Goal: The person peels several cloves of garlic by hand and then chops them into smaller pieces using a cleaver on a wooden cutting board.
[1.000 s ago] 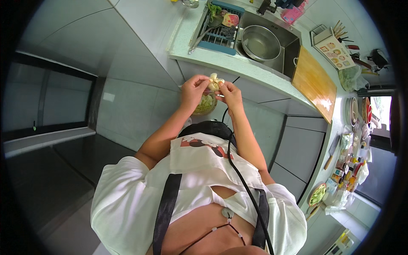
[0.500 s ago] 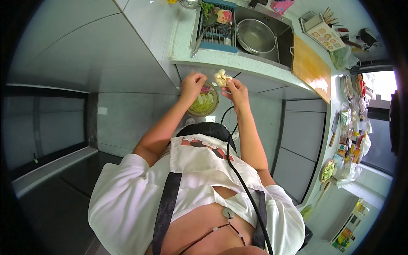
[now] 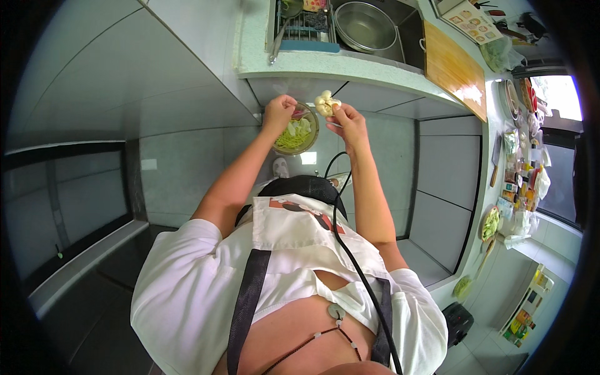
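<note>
Printed card (image 3: 470, 17) with rows of small round pictures, flat on the counter (image 3: 400, 67) at top right, beyond the wooden board. Bottles and packets (image 3: 524, 181), mixed colours, crowded along the right-hand counter by the window. Colourful boxes (image 3: 524, 312) at lower right, too small to tell further.

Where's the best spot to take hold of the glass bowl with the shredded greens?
Probably the bowl's right rim, coming from the sink side: that edge looks free, while the left hand covers the left rim and the right hand holds the pale garlic-like cluster just beside it.
</note>
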Motion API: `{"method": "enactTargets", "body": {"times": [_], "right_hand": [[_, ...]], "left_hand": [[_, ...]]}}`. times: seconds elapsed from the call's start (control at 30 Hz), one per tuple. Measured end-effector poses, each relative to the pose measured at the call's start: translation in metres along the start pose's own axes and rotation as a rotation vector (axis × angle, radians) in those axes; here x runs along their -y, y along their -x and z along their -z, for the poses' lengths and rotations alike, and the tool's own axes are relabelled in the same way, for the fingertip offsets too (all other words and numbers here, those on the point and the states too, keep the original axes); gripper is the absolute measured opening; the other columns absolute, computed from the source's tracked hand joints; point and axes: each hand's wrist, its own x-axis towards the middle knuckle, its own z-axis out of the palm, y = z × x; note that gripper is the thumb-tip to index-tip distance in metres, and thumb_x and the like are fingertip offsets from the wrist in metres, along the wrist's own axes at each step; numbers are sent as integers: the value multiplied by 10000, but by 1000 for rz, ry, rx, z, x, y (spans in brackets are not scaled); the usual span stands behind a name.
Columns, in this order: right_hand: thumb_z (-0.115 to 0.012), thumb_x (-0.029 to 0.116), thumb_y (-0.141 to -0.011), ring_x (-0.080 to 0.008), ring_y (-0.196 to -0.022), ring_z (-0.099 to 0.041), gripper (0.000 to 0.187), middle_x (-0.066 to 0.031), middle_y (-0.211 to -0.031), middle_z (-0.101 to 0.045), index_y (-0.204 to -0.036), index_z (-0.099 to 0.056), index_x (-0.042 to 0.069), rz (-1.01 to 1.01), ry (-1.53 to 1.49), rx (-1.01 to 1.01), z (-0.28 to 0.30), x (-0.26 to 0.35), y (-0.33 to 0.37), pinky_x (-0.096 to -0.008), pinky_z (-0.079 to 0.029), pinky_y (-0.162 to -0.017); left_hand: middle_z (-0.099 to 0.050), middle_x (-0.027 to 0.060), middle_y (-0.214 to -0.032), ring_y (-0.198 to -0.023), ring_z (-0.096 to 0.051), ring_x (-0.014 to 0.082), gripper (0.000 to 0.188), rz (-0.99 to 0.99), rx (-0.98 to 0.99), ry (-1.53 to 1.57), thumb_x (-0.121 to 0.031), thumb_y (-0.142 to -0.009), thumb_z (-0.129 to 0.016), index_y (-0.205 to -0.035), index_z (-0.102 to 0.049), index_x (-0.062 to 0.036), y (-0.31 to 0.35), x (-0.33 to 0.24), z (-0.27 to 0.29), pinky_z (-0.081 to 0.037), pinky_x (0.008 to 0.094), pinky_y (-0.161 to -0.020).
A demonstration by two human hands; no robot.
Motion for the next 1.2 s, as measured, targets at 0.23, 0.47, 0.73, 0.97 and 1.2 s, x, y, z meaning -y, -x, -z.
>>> {"method": "enactTargets", "body": {"times": [0.23, 0.47, 0.73, 0.97, 1.2], "right_hand": [[-593, 190, -843, -84, -724, -580, 255, -29, -860, -605, -1019, -574, 7, 19, -49, -11, -5, -7, 8, -203, -507, -617], [-593, 172, -843, -70, -707, -577, 263, -15, -822, -594, -1039, -569, -1, 22, -66, -34, -9, -9, 10, -176, -495, -586], [-578, 219, -852, -73, -755, -574, 287, -18, -886, -607, -1071, -565, 33, 37, -24, -27, 3, -1, 10, -197, -494, -638], [-591, 239, -843, -75, -727, -564, 295, -18, -856, -595, -1051, -575, 30, 51, -52, -27, 11, 17, 13, -204, -494, -646], [-597, 166, -836, -84, -713, -577, 286, -32, -840, -594, -1066, -566, -2, 67, -41, 22, 26, 22, -1, -191, -493, -596]], "left_hand": [[-627, 24, -738, -667, -573, 81, 106, -38, 36, 15, -1, -733, -565, -814, -620, -41, -9, 27, -6, -460, 223, -620], [-583, -10, -676, -605, -519, 66, 104, -43, 38, -40, -28, -697, -610, -796, -619, -60, -3, 29, -3, -429, 213, -572], [-600, 57, -744, -633, -560, 143, 101, -106, 94, -88, -57, -707, -580, -796, -625, -42, -11, 33, 0, -448, 268, -610], [-610, 67, -798, -700, -581, 133, 129, -25, 165, -150, -13, -734, -546, -839, -617, -36, -1, -1, 3, -455, 255, -632], [-601, 47, -821, -743, -576, 116, 121, -67, 170, 189, 30, -779, -530, -868, -599, -14, -9, 4, -8, -472, 244, -689]]}}
